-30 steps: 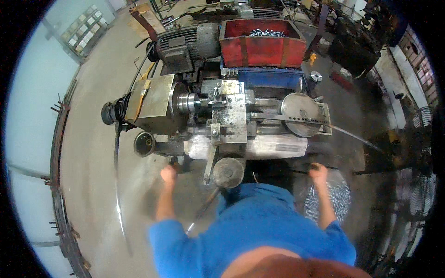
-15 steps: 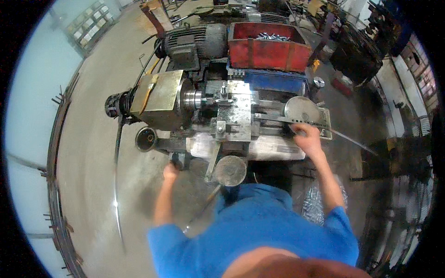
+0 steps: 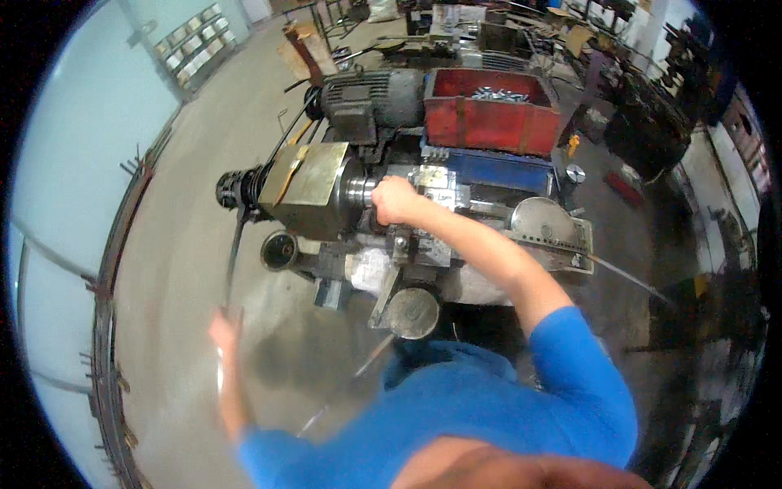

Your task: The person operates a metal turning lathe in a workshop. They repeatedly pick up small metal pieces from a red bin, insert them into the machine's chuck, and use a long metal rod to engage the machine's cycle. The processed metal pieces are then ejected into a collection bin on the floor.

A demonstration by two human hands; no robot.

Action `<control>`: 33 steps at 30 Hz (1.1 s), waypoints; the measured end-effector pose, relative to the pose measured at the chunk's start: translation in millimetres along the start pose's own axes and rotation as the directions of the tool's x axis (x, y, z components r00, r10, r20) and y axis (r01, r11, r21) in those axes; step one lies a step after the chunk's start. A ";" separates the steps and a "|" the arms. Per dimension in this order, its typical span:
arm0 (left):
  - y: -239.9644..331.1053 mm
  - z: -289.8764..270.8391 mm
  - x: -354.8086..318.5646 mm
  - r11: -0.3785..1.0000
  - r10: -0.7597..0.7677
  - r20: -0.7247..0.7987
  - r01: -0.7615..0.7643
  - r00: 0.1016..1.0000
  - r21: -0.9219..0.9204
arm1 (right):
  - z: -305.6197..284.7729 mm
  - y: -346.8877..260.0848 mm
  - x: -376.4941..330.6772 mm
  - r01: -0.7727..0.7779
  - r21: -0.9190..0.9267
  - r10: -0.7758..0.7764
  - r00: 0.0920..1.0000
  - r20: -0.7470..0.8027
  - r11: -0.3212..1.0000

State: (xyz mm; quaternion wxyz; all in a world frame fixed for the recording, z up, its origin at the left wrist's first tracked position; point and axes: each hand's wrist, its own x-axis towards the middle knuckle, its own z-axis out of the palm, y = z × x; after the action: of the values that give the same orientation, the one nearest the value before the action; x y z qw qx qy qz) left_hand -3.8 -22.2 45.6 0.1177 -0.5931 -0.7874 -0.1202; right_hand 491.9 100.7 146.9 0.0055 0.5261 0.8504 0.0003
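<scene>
My right hand (image 3: 395,200) reaches over the carriage of a small lathe, its fingers curled at the front of the bright metal chuck (image 3: 355,196). Whatever those fingers pinch is hidden behind the knuckles. Low on the left, my left hand (image 3: 222,329) is closed around the long metal rod (image 3: 235,265) that hangs from the spindle's left end; motion blurs the fingers. The yellowish headstock cover (image 3: 305,175) carries a wooden-handled brush (image 3: 292,174). Between my arms are the cross-slide's round handwheel (image 3: 411,313) and, farther right, a larger disc-shaped wheel (image 3: 542,222).
Behind the lathe stand a grey motor (image 3: 371,96) and a red bin (image 3: 489,122) with small metal parts, above a blue tray (image 3: 505,173). A thin bar (image 3: 627,279) sticks out at the right. Long bars (image 3: 102,342) lie along the left wall.
My right hand has left the large wheel on the right and moved left to the chuck. My left hand has moved from the lathe's front lever leftward to the long rod. The view has shifted slightly.
</scene>
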 end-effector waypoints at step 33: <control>26.5 15.5 -15.3 0.418 0.079 0.616 0.535 0.784 -0.734 | 28.2 174.4 -359.1 -0.512 0.563 0.739 0.599 -0.307 0.649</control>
State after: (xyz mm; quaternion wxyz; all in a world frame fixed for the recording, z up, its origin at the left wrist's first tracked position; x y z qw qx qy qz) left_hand 25.2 -23.9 27.3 -0.4649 -0.4507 -0.6790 -0.3459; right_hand 808.5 -142.9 123.1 -0.3336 0.7644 0.5503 -0.0397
